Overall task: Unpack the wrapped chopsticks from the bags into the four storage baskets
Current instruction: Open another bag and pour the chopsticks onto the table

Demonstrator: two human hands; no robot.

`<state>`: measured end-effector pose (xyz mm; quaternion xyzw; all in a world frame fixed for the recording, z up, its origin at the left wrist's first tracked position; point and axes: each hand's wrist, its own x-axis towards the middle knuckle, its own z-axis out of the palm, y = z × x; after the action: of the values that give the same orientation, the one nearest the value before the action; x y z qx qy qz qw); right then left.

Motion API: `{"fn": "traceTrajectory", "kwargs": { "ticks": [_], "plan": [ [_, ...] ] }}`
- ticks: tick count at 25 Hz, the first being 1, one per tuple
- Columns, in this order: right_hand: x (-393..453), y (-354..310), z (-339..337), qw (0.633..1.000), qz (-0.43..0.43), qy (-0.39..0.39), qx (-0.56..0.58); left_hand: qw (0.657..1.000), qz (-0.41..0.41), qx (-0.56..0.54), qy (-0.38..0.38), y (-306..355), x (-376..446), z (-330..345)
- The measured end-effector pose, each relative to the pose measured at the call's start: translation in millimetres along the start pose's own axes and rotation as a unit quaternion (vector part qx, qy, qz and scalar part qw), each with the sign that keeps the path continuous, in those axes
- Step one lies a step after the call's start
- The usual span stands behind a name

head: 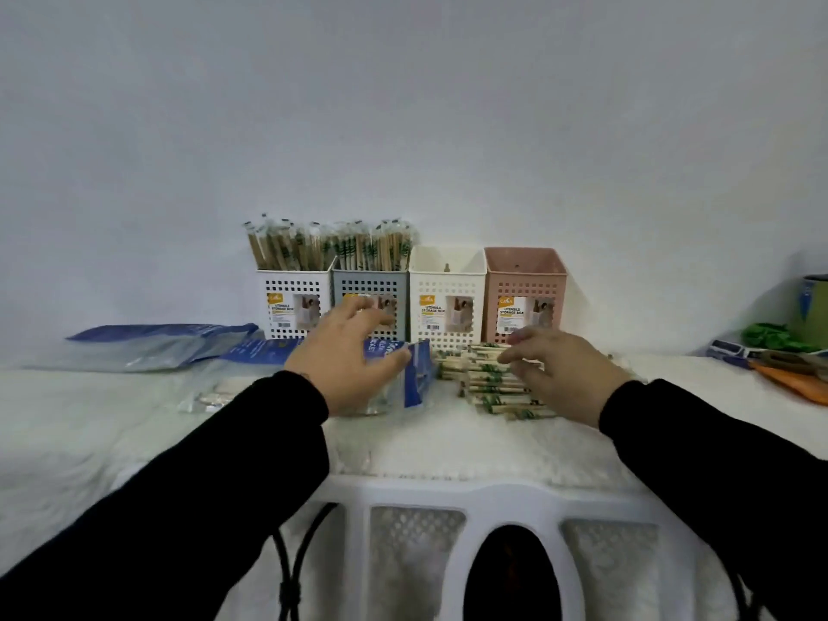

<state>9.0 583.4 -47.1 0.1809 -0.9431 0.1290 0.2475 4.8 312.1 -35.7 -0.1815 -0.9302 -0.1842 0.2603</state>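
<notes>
step: gathering loose chopsticks (488,383) at frame centre | left hand (345,369) grips blue bag (416,374) | right hand (560,374) spread, resting on pile | next: probably lift bundle into empty cream basket (448,298)

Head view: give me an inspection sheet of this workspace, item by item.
Surface: white fleecy cover.
Job's things: four baskets along the wall, two left ones full of chopsticks, two right ones look empty; loose chopsticks pile; blue bag.
Clutter: flattened blue bags left; green and orange items right.
Grippers: left hand holds the bag; right hand over the pile, open.
Cables: black cords below.
Surroundings: plain wall; white plastic chair back.
</notes>
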Motion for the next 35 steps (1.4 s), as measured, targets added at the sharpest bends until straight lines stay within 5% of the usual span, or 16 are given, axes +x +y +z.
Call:
{"fn": "traceTrajectory", "kwargs": {
  "ticks": [7,10,13,18,21,24,28,35],
  "plan": [
    [67,-82,39,0.991,0.042,-0.124,0.004,0.985,-0.043,0.094,-0.136,-108,-31,-14],
    [87,-106,48,0.976,0.036,-0.211,0.024,0.988,-0.047,0.061,-0.136,-118,-30,-10],
    [101,-120,44,0.943,-0.039,-0.323,-0.071,0.989,-0.047,0.055,-0.128,-121,-30,-7],
    [118,-152,37,0.888,-0.025,-0.449,-0.097,0.991,-0.05,0.056,-0.109,-125,-28,-3],
    [131,-159,55,0.882,-0.023,-0.427,-0.199,0.991,-0.05,0.054,-0.112,-124,-27,-2],
    [134,-173,65,0.835,-0.031,-0.47,-0.284,0.992,-0.043,0.053,-0.11,-123,-29,-3],
    [135,-183,76,0.824,-0.068,-0.419,-0.376,0.992,-0.035,0.056,-0.106,-125,-30,-4],
    [118,-178,71,0.885,-0.08,-0.361,-0.284,0.991,-0.012,0.057,-0.121,-130,-30,-3]
  ]
}}
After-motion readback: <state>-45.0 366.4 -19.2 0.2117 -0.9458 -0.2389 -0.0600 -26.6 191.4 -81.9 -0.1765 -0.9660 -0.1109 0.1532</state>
